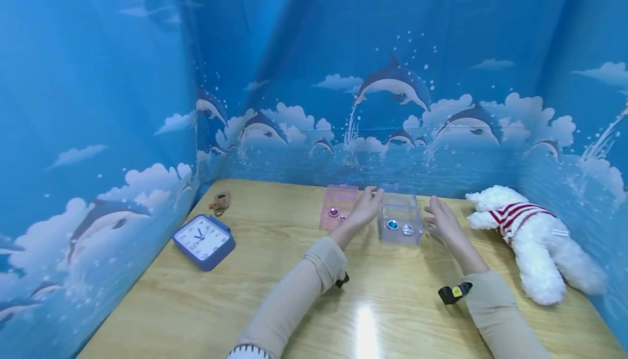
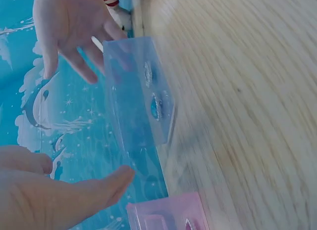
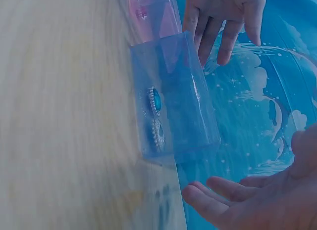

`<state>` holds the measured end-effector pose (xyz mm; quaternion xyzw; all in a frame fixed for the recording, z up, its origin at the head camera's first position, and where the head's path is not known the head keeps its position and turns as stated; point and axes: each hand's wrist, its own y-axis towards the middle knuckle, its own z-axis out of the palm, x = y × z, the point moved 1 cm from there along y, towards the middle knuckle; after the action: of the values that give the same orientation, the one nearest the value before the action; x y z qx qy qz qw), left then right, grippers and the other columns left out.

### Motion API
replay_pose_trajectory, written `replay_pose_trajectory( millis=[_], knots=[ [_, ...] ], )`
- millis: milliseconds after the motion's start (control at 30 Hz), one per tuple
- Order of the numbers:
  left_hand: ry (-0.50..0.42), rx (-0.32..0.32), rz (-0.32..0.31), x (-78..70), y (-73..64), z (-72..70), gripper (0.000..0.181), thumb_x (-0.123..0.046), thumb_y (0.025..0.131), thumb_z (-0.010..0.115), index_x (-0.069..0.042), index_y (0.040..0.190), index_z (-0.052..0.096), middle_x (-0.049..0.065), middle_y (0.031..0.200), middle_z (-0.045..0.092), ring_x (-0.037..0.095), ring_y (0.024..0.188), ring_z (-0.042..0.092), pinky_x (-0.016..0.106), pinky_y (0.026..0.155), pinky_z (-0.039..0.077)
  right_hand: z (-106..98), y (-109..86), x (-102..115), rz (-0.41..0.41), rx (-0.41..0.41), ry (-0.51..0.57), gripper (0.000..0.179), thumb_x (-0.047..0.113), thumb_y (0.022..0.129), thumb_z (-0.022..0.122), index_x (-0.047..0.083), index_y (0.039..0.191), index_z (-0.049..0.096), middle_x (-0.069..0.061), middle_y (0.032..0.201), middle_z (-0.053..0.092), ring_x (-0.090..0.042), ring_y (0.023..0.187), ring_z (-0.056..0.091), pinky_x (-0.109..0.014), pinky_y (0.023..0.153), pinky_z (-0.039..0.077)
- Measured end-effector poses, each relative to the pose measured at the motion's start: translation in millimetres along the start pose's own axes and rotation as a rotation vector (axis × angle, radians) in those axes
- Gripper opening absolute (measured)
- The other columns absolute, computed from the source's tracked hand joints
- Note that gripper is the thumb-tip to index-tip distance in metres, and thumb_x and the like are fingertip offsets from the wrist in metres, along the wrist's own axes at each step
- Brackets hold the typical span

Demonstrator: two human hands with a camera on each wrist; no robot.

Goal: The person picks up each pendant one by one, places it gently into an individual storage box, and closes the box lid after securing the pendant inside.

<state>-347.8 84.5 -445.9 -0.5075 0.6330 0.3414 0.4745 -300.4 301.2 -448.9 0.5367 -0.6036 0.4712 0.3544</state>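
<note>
On the table stands a clear, bluish plastic box point(image 1: 400, 236), with a blue gem piece point(image 1: 392, 224) and a clear gem piece point(image 1: 408, 230) visible at its front. The gems look edged with small sparkling stones in the wrist views. My left hand point(image 1: 364, 208) is at the box's left side, between it and a pink clear box point(image 1: 327, 206). That pink box shows pink gem pieces point(image 1: 333, 212), partly hidden by the left hand. To the right of the bluish box, my right hand point(image 1: 445, 220) faces it, fingers extended. Neither hand holds anything; both appear slightly apart from the box point(image 3: 173, 91).
A blue-framed clock point(image 1: 203, 241) lies at the left of the wooden table point(image 1: 275, 272), with a small brown item point(image 1: 221, 202) behind it. A white plush toy point(image 1: 532, 239) in a red-striped top lies at the right. Dolphin-print curtains point(image 1: 304, 75) rise around the table.
</note>
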Motion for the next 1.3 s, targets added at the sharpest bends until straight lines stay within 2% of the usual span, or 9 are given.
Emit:
replay_pose_trajectory(
  millis=[100,267,367,633,900,1067,1167,1300],
  knots=[
    [-0.036,-0.023,-0.066,-1.6,0.2,4.4,0.067,-0.051,0.112,0.038,-0.004,0.161,0.036,0.022,0.162,0.046,0.038,0.151,0.045,0.053,0.128,0.036,3,8.5,8,0.034,0.019,0.052,0.083,0.058,0.109,0.005,0.000,0.165,-0.015,-0.038,0.170,0.008,-0.060,0.156,0.018,-0.065,0.129,0.024],
    [-0.061,-0.024,-0.112,-1.0,0.0,13.7,0.069,-0.052,0.111,0.041,-0.005,0.161,0.035,0.020,0.165,0.043,0.038,0.154,0.042,0.053,0.130,0.034,12,13.1,19,0.056,0.035,-0.017,0.091,0.067,0.106,0.003,0.000,0.165,-0.016,-0.039,0.169,0.013,-0.062,0.153,0.021,-0.069,0.127,0.028],
    [-0.081,-0.020,-0.114,-0.9,-0.6,15.8,0.069,-0.051,0.111,0.043,-0.005,0.161,0.034,0.019,0.165,0.043,0.037,0.154,0.042,0.053,0.130,0.034,15,12.1,20,0.045,0.031,-0.030,0.093,0.069,0.105,0.006,0.001,0.165,-0.016,-0.039,0.169,0.015,-0.064,0.152,0.023,-0.071,0.124,0.030],
    [-0.101,0.001,-0.113,-0.5,-1.4,15.9,0.070,-0.052,0.110,0.044,-0.007,0.163,0.032,0.019,0.164,0.043,0.038,0.151,0.045,0.053,0.127,0.038,17,11.0,17,0.055,-0.014,0.033,0.092,0.069,0.105,0.010,0.006,0.166,-0.018,-0.036,0.171,0.014,-0.063,0.153,0.023,-0.071,0.124,0.031],
    [-0.145,-0.023,-0.094,-0.6,-2.1,14.8,0.073,-0.055,0.109,0.044,-0.007,0.163,0.032,0.021,0.164,0.042,0.040,0.147,0.049,0.054,0.122,0.044,19,10.9,15,0.029,-0.040,0.041,0.092,0.072,0.105,0.013,0.010,0.168,-0.015,-0.032,0.172,0.013,-0.064,0.153,0.021,-0.074,0.123,0.030],
    [-0.185,0.019,-0.086,-1.7,-2.0,12.0,0.074,-0.059,0.109,0.040,-0.011,0.165,0.030,0.018,0.168,0.038,0.041,0.148,0.048,0.056,0.117,0.049,20,11.4,16,0.028,-0.024,0.060,0.088,0.071,0.105,0.010,0.017,0.167,-0.021,-0.033,0.173,0.008,-0.066,0.153,0.016,-0.075,0.124,0.027],
    [-0.197,0.040,-0.084,-3.1,-3.2,10.3,0.075,-0.062,0.109,0.038,-0.014,0.165,0.031,0.015,0.170,0.037,0.040,0.150,0.046,0.058,0.118,0.048,20,11.7,17,0.033,-0.013,0.060,0.089,0.072,0.103,0.007,0.016,0.168,-0.017,-0.034,0.172,0.008,-0.066,0.153,0.016,-0.075,0.124,0.026],
    [-0.175,0.037,-0.093,-7.6,-5.7,7.9,0.074,-0.066,0.107,0.036,-0.016,0.162,0.037,0.014,0.167,0.041,0.038,0.150,0.046,0.058,0.117,0.049,19,9.5,18,0.034,-0.004,0.059,0.094,0.074,0.101,0.004,0.009,0.169,-0.005,-0.035,0.171,0.010,-0.064,0.154,0.018,-0.074,0.124,0.028]
  ],
)
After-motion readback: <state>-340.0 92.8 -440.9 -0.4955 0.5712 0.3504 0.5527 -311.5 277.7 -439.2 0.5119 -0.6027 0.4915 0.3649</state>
